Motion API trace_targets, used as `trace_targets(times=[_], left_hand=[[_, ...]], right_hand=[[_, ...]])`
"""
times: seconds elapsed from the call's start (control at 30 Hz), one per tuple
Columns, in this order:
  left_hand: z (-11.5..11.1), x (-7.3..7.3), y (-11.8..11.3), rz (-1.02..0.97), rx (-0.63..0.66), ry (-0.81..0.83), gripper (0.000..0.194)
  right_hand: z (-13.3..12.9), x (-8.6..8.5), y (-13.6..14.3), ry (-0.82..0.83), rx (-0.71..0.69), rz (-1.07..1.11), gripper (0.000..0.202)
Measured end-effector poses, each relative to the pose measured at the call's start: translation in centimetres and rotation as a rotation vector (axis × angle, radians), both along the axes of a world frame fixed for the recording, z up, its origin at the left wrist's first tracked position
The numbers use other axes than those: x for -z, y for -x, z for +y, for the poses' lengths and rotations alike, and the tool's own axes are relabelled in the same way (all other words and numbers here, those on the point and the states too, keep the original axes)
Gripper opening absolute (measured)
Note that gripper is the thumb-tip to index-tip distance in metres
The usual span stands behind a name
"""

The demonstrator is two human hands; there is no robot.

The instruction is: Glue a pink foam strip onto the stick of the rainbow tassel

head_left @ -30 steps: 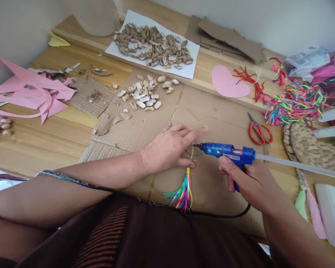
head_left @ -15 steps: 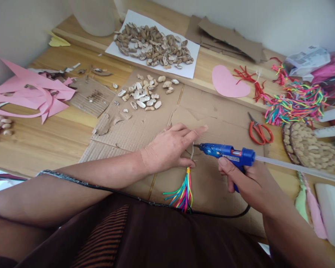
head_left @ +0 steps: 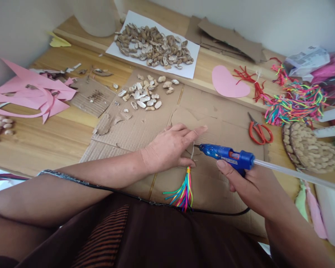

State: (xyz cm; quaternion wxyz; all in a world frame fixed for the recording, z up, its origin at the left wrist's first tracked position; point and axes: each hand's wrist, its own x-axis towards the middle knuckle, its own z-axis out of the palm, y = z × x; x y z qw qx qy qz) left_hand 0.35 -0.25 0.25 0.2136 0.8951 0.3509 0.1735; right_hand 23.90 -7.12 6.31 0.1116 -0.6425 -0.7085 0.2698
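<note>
My right hand (head_left: 247,182) grips a blue hot glue gun (head_left: 223,153), its fingers wrapped round the handle. A long clear glue stick (head_left: 290,173) sticks out of its back. The nozzle points left, at a pale string (head_left: 192,152) tied to a multicoloured tassel (head_left: 184,191). My left hand (head_left: 170,150) lies over the cardboard (head_left: 206,186) with its index finger and thumb stretched apart. The string runs between these two fingers, and the thumb tip rests by the tassel's top. Whether glue is coming out is too small to tell.
Red-handled scissors (head_left: 259,130) lie to the right, near a pile of colourful tassels (head_left: 296,104) and a woven-looking disc of peanut shells (head_left: 312,147). Loose peanut shells (head_left: 143,93) sit ahead. Pink paper scraps (head_left: 30,93) lie left. The gun's black cord (head_left: 123,191) crosses my left forearm.
The back of the glue gun and its stick have dipped slightly, and my right fingers have closed further round the handle. My left hand and the tassel have hardly moved.
</note>
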Motion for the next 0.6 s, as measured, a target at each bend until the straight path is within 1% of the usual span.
trace_targets(times=[0.13,0.3,0.47,0.6], left_hand=[[0.01,0.21,0.07,-0.008,-0.001,-0.014,0.100],[-0.01,0.26,0.10,-0.010,-0.004,-0.018,0.101],[-0.02,0.09,0.03,0.001,-0.002,-0.006,0.101],[0.03,0.12,0.02,0.003,-0.003,-0.002,0.102]], right_hand=[[-0.23,-0.34,-0.06,-0.039,-0.037,-0.102,0.044],[-0.35,-0.23,-0.06,-0.057,-0.046,-0.079,0.044],[-0.45,-0.19,0.14,-0.076,-0.022,-0.044,0.041],[-0.29,0.17,-0.08,-0.074,-0.062,-0.026,0.040]])
